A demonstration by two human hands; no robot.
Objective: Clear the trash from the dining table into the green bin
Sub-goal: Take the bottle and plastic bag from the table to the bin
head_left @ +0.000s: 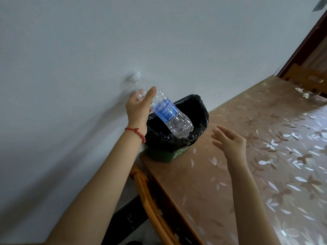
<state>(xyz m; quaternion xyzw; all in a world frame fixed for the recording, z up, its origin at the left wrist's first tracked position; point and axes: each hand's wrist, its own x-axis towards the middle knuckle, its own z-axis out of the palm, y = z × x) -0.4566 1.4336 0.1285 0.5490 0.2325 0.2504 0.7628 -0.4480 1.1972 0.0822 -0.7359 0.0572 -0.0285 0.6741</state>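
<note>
My left hand (138, 112) grips a clear plastic bottle (166, 112) with a blue label and white cap, around its upper half. The bottle tilts, its base over the mouth of the green bin (166, 156), which is lined with a black bag (200, 121) and stands at the table's corner by the wall. To the right of the bin, my right hand (230, 140) hovers above the table with fingers spread and nothing in it. Two crumpled white paper scraps (300, 91) lie at the table's far end.
The dining table (265, 165) has a glossy brown cover with a leaf pattern. A wooden chair back (150, 197) stands against the near edge, below the bin. A plain white wall (123, 41) runs along the left. A dark door frame (304, 43) is at the far right.
</note>
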